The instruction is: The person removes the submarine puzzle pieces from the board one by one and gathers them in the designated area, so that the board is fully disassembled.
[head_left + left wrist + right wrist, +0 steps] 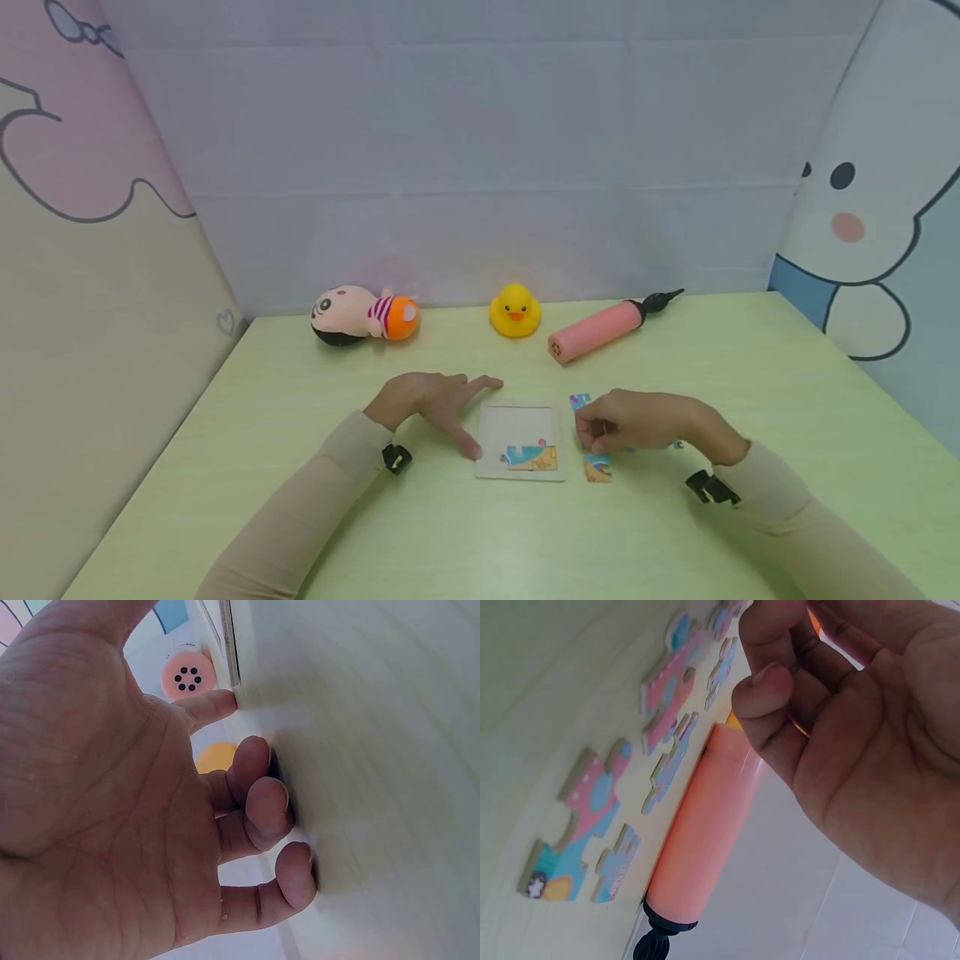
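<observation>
A shallow white puzzle tray (510, 427) lies on the table, with a few joined beach-picture jigsaw pieces (534, 458) along its lower edge. My left hand (442, 404) is spread at the tray's left side, one digit against the rim; its palm (105, 795) faces the camera in the left wrist view. My right hand (630, 419) is low over loose jigsaw pieces to the right, its fingers curled. Whether they pinch a piece is hidden. One loose piece (598, 469) shows below that hand, another (580, 402) above it. More pieces (596, 795) lie on the table in the right wrist view.
Along the back stand or lie a doll (367, 315) in orange and stripes, a yellow rubber duck (515, 311) and a pink hand pump (600, 330) with a black nozzle. Pale panels (480, 150) enclose the table's back and sides.
</observation>
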Available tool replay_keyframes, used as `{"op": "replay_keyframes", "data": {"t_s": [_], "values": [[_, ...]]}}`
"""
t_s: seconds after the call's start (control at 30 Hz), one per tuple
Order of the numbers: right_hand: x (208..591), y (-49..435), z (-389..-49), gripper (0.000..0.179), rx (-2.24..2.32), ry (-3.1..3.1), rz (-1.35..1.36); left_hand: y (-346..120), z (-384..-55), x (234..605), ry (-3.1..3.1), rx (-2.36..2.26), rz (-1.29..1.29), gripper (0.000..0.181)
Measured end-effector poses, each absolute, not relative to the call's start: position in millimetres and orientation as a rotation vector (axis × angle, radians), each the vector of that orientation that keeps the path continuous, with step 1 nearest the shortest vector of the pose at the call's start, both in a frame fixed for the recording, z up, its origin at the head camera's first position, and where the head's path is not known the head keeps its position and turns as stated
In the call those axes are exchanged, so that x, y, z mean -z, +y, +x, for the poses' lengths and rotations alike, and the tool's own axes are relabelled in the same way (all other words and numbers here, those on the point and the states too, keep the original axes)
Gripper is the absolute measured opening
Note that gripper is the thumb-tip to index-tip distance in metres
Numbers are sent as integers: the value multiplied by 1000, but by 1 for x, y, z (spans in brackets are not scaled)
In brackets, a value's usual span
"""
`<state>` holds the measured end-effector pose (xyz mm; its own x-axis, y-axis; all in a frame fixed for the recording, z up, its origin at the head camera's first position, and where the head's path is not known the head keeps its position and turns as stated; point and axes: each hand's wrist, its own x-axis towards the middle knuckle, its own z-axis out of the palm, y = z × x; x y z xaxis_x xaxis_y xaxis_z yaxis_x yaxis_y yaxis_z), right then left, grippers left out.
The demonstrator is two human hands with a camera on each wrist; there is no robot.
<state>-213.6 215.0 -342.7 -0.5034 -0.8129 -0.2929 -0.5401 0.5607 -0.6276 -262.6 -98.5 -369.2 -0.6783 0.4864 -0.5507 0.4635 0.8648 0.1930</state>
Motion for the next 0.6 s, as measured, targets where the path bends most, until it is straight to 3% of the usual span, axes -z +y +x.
{"op": "replay_keyframes", "data": {"t_s": [0.6], "values": [[340, 211, -214, 11, 633, 2245, -1085, -99, -259, 363, 2407, -87, 739, 106]]}}
